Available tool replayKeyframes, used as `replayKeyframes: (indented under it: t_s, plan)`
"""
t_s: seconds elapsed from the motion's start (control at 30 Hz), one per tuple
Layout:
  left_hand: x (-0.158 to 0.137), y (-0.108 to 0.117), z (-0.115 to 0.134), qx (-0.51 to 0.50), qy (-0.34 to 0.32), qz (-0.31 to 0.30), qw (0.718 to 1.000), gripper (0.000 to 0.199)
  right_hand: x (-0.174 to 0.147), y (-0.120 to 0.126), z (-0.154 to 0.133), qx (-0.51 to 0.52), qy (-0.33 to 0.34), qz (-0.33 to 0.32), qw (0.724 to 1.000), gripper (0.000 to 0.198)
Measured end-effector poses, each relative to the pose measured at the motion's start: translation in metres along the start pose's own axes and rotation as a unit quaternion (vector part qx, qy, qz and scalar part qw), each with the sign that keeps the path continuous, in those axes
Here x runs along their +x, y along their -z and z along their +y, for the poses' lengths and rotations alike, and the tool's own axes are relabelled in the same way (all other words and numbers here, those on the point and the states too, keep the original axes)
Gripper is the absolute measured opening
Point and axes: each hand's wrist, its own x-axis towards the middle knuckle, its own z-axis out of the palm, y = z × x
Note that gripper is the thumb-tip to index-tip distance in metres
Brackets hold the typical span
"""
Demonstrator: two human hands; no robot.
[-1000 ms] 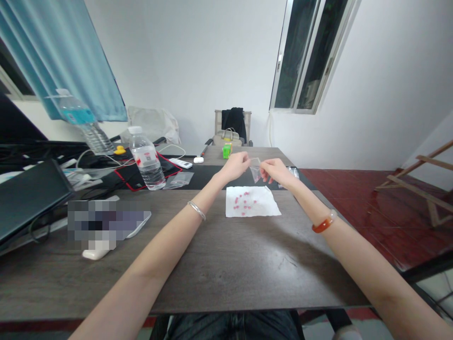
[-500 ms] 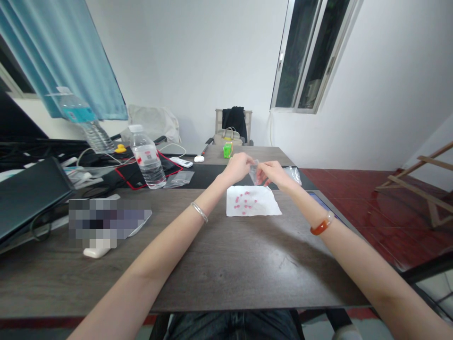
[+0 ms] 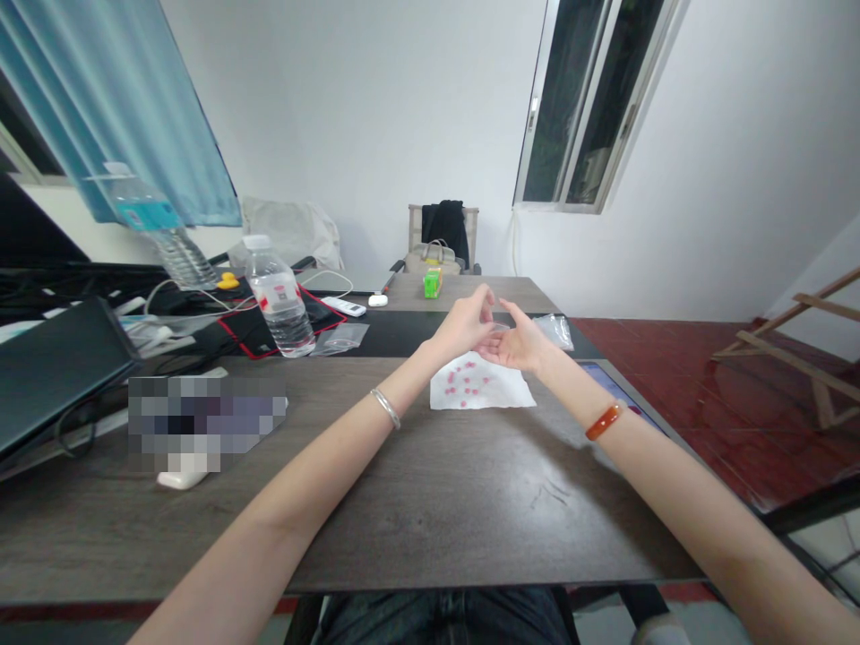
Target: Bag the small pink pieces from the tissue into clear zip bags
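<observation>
Paper [image 3: 511, 391], twelve o'clock: pink dots [image 3: 468, 391] still lie there.
Right hand [image 3: 517, 345] spread, left hand [image 3: 465, 324] curled (pinching or not, cannot tell).

Office-type room: desk [image 3: 417, 502], chair [image 3: 415, 224] and, seemingly, a laptop [image 3: 64, 376].

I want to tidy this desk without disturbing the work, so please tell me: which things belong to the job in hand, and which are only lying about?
Likely in the job:
white sheet
pink spots on it
seemingly a clear bag, mostly hidden, between left hand and right hand

Apparently just lying about:
front bottle
blue-labelled bottle
green box
white remote
</observation>
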Motion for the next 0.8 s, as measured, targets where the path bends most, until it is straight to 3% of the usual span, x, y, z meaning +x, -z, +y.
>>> replayKeyframes:
  t_s: [0.13,0.23,0.4,0.53,0.7,0.8]
  plan:
    - [-0.003,-0.004,0.004,0.042,-0.009,-0.041,0.998,0.025,0.005,0.0,0.003,0.057,0.025,0.011,0.998,0.028]
    - [-0.003,-0.003,-0.001,0.11,-0.013,-0.047,0.993,0.02,0.008,0.002,0.005,0.06,0.019,0.058,0.996,0.016]
    - [-0.004,-0.001,-0.022,0.154,0.037,-0.067,0.985,0.016,0.012,0.013,0.004,0.054,-0.007,0.089,0.995,0.018]
    - [-0.006,-0.003,-0.036,0.135,0.049,-0.063,0.988,0.026,0.014,0.021,0.002,0.044,-0.013,0.105,0.993,0.022]
    - [-0.008,-0.006,-0.038,0.105,0.018,-0.101,0.989,0.034,0.015,0.022,0.003,0.038,-0.014,0.113,0.993,0.021]
    - [-0.008,-0.007,-0.04,0.09,0.052,-0.121,0.987,0.033,0.018,0.025,0.002,0.008,0.0,0.111,0.994,0.016]
